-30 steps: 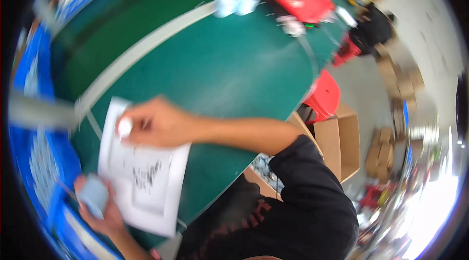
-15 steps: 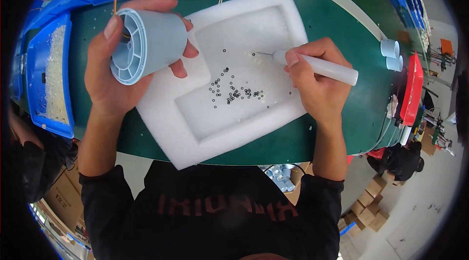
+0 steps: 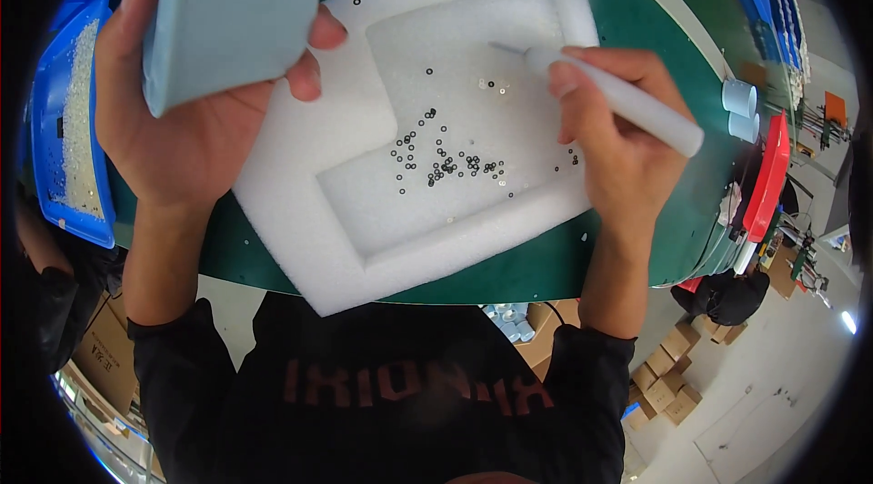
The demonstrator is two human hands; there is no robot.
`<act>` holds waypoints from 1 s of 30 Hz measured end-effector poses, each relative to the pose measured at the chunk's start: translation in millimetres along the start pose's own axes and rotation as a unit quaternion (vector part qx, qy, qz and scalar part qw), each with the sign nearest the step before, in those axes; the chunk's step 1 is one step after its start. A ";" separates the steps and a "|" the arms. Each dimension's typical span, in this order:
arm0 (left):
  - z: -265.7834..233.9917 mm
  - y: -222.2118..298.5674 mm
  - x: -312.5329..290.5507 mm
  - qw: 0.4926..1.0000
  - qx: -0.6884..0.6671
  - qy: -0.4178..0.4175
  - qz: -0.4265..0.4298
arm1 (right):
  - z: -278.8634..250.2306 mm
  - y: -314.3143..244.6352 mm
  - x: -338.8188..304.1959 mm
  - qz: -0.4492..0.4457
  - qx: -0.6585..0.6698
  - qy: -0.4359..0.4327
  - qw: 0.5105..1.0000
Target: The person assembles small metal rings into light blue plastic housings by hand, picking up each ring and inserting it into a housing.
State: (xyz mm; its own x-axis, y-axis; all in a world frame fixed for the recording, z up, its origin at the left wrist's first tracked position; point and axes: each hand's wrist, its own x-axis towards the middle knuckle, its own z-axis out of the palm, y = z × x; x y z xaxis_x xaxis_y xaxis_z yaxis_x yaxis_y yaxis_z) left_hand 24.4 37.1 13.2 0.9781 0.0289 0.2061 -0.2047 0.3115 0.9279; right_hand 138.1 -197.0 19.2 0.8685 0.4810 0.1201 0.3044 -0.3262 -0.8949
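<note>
My left hand (image 3: 191, 138) is wrapped round a light blue plastic cup-shaped housing (image 3: 232, 25), tilted so that its smooth side wall shows. A yellowish wire runs up beside it. In my right hand (image 3: 618, 120) is a white pen-like tool (image 3: 641, 106) with a thin metal tip, held over the foam tray. That white foam tray (image 3: 309, 238) lies beneath both hands. Scattered across its recess are many small black rings (image 3: 446, 166) and a few pale ones. Whether the tool's tip carries a ring is too blurred to tell.
To the left is a blue bin (image 3: 45, 129) of small clear pieces. Two light blue cups (image 3: 741, 99) and a red bin (image 3: 768, 176) stand to the right on the green table (image 3: 546, 257). Other people are near both sides; cardboard boxes (image 3: 668, 384) sit on the floor.
My left hand has moved left and turned the housing, so its ribbed open end no longer shows. My right hand has lifted the tool tip up from the rings, slightly to the right.
</note>
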 end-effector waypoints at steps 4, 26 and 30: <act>-11.1 -4.2 -2.5 0.999 -0.032 -0.016 -0.007 | 2.0 5.2 5.7 0.037 0.013 0.053 0.998; -6.7 0.3 1.0 0.994 -0.090 -0.001 -0.054 | 3.8 3.0 5.1 0.011 -0.053 0.007 0.999; -8.8 0.7 0.9 0.995 -0.083 -0.006 -0.052 | 4.5 2.9 4.8 0.046 0.071 0.079 0.993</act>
State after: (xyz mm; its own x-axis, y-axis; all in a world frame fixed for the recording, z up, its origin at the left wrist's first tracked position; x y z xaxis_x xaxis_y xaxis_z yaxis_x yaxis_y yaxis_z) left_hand 25.5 45.7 11.4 0.9929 -0.0232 0.1166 -0.0925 0.4650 0.8805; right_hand 141.4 -192.0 15.2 0.9441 0.3171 0.0902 0.1717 -0.2393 -0.9556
